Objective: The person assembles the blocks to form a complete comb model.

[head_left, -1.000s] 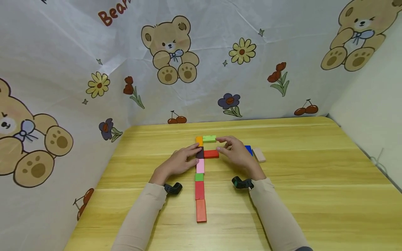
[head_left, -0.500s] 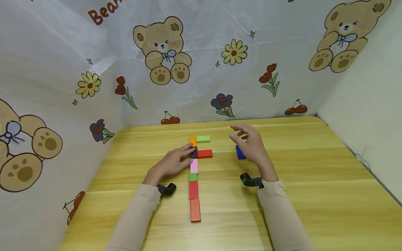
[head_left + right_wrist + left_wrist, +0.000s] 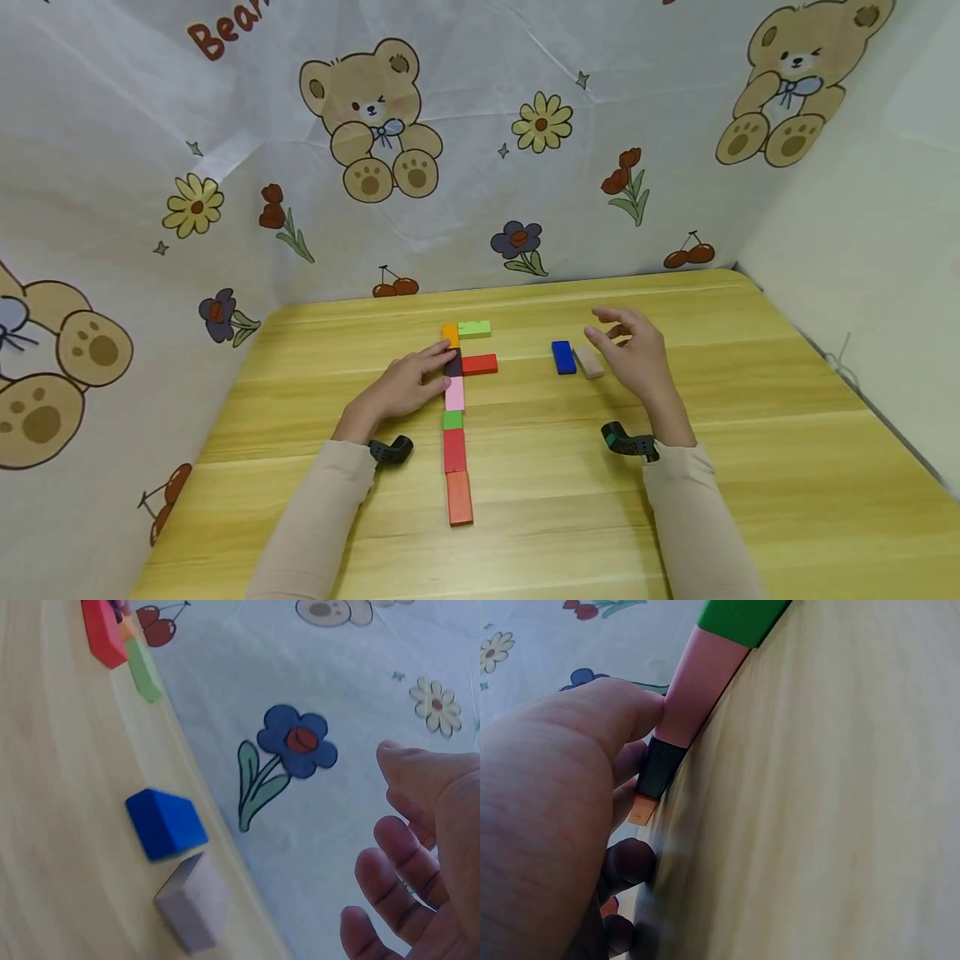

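Observation:
A column of coloured blocks runs toward the person: orange [image 3: 450,333], black [image 3: 453,363], pink [image 3: 454,395], green [image 3: 453,420], red [image 3: 454,450] and orange-red [image 3: 460,498]. A light green block [image 3: 475,329] and another red block [image 3: 480,364] stick out to its right. My left hand [image 3: 401,385] rests against the column's left side, its thumb touching the pink block in the left wrist view. My right hand [image 3: 634,354] hovers with loosely bent fingers and holds nothing. Left of it lie a blue block [image 3: 564,357] and a pale wooden block [image 3: 588,362], side by side.
The wooden table [image 3: 555,500] carries all the blocks. A cloth [image 3: 465,208] printed with bears and flowers hangs behind its far edge and along the left. A pale wall [image 3: 862,275] stands at the right, with a thin cord [image 3: 842,360] near it.
My right hand has moved right, away from the light green block and past the blue and pale wooden blocks, which now show fully. My left hand stays at the column. The head view has shifted slightly.

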Motion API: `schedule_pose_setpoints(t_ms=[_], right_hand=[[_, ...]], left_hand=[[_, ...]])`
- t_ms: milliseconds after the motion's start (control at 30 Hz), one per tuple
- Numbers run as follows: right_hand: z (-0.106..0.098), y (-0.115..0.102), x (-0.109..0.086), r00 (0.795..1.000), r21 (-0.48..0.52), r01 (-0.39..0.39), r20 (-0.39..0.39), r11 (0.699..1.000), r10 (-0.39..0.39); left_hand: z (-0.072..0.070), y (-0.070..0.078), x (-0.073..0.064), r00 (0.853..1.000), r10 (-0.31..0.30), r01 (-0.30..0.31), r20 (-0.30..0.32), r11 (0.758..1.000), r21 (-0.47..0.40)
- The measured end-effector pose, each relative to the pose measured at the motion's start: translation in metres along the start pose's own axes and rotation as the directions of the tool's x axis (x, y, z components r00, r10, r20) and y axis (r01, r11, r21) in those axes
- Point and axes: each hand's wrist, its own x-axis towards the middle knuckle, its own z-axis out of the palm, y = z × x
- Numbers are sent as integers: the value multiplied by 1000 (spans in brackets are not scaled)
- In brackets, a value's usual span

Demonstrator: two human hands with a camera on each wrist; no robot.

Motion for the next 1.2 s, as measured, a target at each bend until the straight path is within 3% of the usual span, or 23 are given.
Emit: schedule_pose_setpoints(t_ms=[100, 233, 400, 600, 900, 1200], right_hand=[[2, 13, -6, 995, 16, -91, 34, 996, 90], [10, 25, -13, 974, 7, -201, 103, 979, 200], [21, 30, -19, 953, -23, -267, 144, 963, 268], [27, 32, -21, 942, -76, -301, 131, 951, 309], [20, 35, -23, 937, -140, -301, 143, 943, 320], [17, 39, -25, 940, -172, -302, 108, 938, 323]], left_hand=[[1, -1, -1, 1000, -7, 7, 4, 1000, 5], [-1, -3, -6, 1000, -23, 23, 9, 1000, 2], [-3, -6, -11, 999, -32, 32, -2, 999, -7], [-1, -8, -11, 1000, -30, 30, -2, 999, -13], [1, -3, -2, 1000, -5, 4, -4, 1000, -13], [1, 0, 2, 1000, -2, 2, 4, 1000, -18]])
